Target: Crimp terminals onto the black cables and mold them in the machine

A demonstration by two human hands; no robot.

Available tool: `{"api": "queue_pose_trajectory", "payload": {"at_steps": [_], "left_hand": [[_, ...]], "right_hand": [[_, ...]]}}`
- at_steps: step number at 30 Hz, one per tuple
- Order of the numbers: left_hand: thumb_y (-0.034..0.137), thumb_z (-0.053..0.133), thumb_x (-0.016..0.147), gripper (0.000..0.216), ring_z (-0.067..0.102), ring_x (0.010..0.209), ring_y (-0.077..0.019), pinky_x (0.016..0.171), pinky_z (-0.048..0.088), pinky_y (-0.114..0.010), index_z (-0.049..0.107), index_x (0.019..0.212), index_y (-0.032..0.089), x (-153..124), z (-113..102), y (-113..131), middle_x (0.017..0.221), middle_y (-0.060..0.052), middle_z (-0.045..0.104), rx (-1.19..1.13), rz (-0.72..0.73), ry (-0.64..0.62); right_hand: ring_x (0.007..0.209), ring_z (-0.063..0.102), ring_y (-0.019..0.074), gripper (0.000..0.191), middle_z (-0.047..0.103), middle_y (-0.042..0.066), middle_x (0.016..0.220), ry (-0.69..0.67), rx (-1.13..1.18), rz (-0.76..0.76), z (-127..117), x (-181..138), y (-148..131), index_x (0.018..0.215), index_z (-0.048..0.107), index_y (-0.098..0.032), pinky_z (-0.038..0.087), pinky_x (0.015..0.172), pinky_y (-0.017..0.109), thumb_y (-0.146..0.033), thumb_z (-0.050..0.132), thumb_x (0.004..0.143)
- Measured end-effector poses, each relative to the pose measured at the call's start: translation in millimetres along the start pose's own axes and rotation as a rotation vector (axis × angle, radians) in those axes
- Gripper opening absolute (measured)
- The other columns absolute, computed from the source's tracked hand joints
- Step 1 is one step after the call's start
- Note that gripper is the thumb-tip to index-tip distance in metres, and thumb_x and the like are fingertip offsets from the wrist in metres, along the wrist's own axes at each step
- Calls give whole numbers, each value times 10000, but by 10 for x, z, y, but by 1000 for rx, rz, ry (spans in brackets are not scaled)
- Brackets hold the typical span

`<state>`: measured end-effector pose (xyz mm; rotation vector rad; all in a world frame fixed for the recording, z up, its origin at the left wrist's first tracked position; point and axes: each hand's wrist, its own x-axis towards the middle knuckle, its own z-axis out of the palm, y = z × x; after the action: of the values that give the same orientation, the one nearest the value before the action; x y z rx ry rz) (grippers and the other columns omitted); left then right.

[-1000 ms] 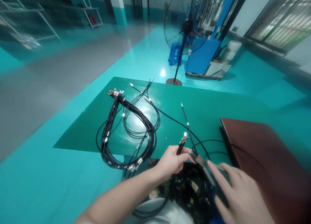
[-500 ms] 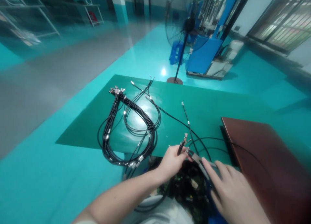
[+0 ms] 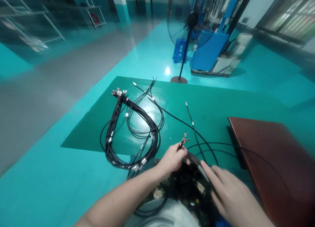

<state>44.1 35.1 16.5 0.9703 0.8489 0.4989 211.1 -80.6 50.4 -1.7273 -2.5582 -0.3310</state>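
My left hand [image 3: 173, 157] is closed around black cables [image 3: 181, 144], whose metal ends stick up above the thumb. My right hand [image 3: 228, 187] grips a pair of pliers [image 3: 204, 171] by the handles, with the fingers wrapped round them. The pliers' jaws reach to the left hand's fingertips; what lies between them is too blurred to make out. To the left, a looped bundle of black cables [image 3: 155, 138] with silver fittings lies on the green tabletop [image 3: 211, 99]. A few loose cables [image 3: 177, 116] stretch across the middle.
A brown board [image 3: 273, 151] lies at the right of the table, with a cable curving over it. Behind the table stand a fan [image 3: 185, 50] and a blue machine [image 3: 209, 50]. A white container or cloth [image 3: 167, 214] is below my hands, beside dark patterned fabric.
My left hand with the cables has shifted slightly left. The pliers' handles have come closer together as my right hand closes. The view has turned a little.
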Motion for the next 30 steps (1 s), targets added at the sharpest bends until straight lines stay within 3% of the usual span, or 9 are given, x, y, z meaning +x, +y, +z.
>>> {"api": "queue_pose_trajectory", "payload": {"at_steps": [4,9,13,17,23,26,30], "left_hand": [[280,480,725,117,230,283,-26,289,110,-181,444,698,172,-24,-72,53,523,45,488,-82,-32,-92],[316,498,747,202,240,299,-27,305,132,-184,471,637,149,-110,-152,21,430,67,368,0,-38,-214],[282,493,714,142,249,302,-29,307,124,-180,435,655,165,-171,-135,-4,449,69,379,24,-105,-142],[245,483,662,106,228,302,-23,304,109,-168,400,678,182,-195,-77,-33,461,80,370,-2,-168,-41],[268,480,684,141,178,317,-16,306,103,-144,360,712,199,-180,-9,-143,456,110,288,-84,-142,54],[282,490,703,163,162,326,-15,308,94,-138,348,730,205,-184,8,-161,468,115,270,-125,-127,44],[277,509,711,171,165,333,-14,307,93,-138,355,729,203,-195,4,-123,476,112,280,-137,-124,12]], "right_hand": [[753,603,220,569,613,141,947,-44,127,28,9,11,6,1293,389,-118,549,604,364,-72,357,726],[946,597,178,606,606,72,1105,-269,415,80,-18,-25,56,1330,353,-202,533,769,317,-89,363,734],[1038,564,149,620,576,1,1187,-358,516,140,-44,-36,71,1322,366,-288,502,842,295,-117,407,727],[1023,574,141,625,582,-26,1180,-312,510,152,-63,-23,38,1299,400,-312,510,819,278,-111,410,707],[901,628,185,591,642,15,1078,-241,495,191,-125,19,-19,1268,457,-280,530,702,278,-124,437,698],[889,629,194,577,657,-5,1039,-263,670,239,-197,77,13,1238,488,-310,520,693,271,-119,437,696],[843,626,193,513,674,11,951,-395,1162,291,-307,190,133,1173,551,-254,504,705,266,-114,423,697]]}}
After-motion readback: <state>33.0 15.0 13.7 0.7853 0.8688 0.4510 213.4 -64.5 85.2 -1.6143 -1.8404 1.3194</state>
